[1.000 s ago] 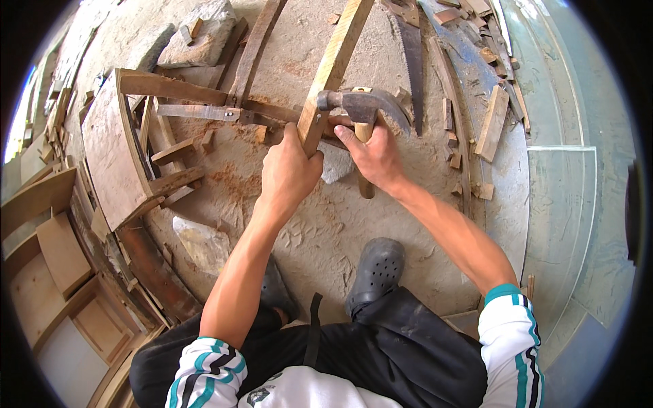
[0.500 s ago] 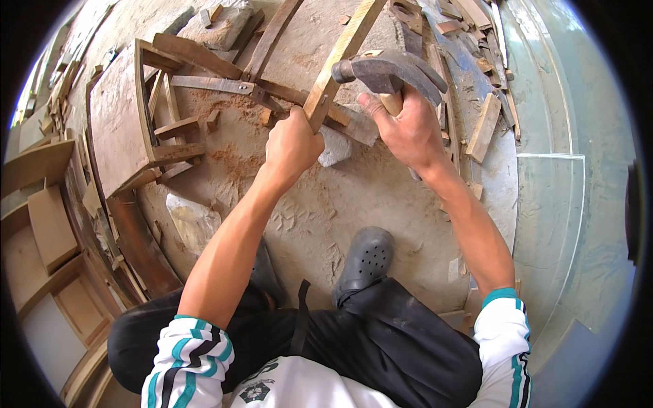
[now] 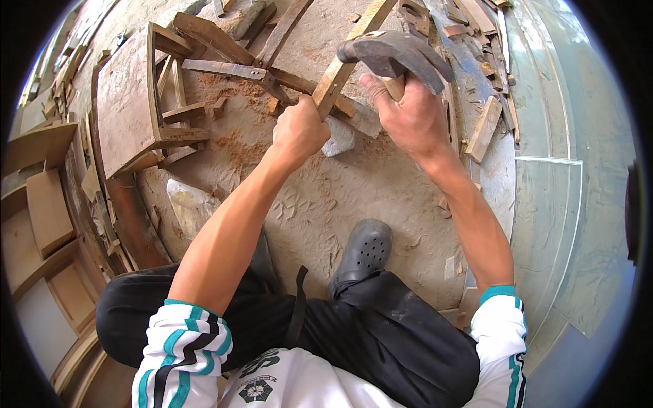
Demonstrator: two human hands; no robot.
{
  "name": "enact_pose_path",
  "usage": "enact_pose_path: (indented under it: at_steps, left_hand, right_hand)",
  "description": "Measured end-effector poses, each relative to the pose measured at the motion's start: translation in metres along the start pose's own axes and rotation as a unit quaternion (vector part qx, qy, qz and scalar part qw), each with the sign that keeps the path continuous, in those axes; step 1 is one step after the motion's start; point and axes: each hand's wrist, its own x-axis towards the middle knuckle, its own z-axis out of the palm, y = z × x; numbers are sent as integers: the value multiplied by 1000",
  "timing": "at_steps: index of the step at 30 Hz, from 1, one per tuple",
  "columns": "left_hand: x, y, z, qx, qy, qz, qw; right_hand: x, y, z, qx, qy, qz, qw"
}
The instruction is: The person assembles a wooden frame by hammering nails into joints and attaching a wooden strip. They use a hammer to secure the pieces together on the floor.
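My left hand (image 3: 300,131) is closed around the near end of a long, light wooden strip (image 3: 368,20), which slants up and away to the right. My right hand (image 3: 415,121) grips the pale wooden handle of a claw hammer (image 3: 391,52). Its dark metal head hangs over the strip, with the round face toward the left and the claw toward the right. Whether the hammer touches the wood cannot be told. Beyond my left hand, dark wooden bars (image 3: 228,68) joined together lie across the ground.
A wooden stool-like frame (image 3: 126,102) lies on its side at left. A pale stone (image 3: 338,138) sits beyond my left hand. Wood offcuts (image 3: 484,129) line the right, beside glass sheets (image 3: 551,224). Wooden panels (image 3: 49,211) stand at far left. My grey clog (image 3: 365,248) rests on sandy ground.
The strip and my left hand have shifted slightly up and to the right in view. The hammer head sits slightly higher and further right. Both grips are unchanged.
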Motion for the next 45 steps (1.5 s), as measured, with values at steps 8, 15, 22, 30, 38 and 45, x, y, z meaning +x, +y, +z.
enact_pose_path:
  at_steps: [8,15,22,30,38,45]
  left_hand:
    - [1,-2,-1,11,-1,7,1000]
    - [0,3,-1,5,-9,3,1000]
    - [2,-2,1,8,-5,5,1000]
    - [3,2,2,6,-11,3,1000]
    - [3,-1,-1,5,-5,-2,1000]
    - [4,2,0,13,-7,7,1000]
  right_hand:
    - [8,-13,-2,-88,-131,76,985]
    - [4,-1,3,-38,-69,46,996]
    - [9,-12,-8,-48,-28,9,998]
    - [-7,9,17,-126,-81,-8,989]
    - [15,-10,-12,2,87,-97,991]
    - [-16,43,33,-97,-135,73,983]
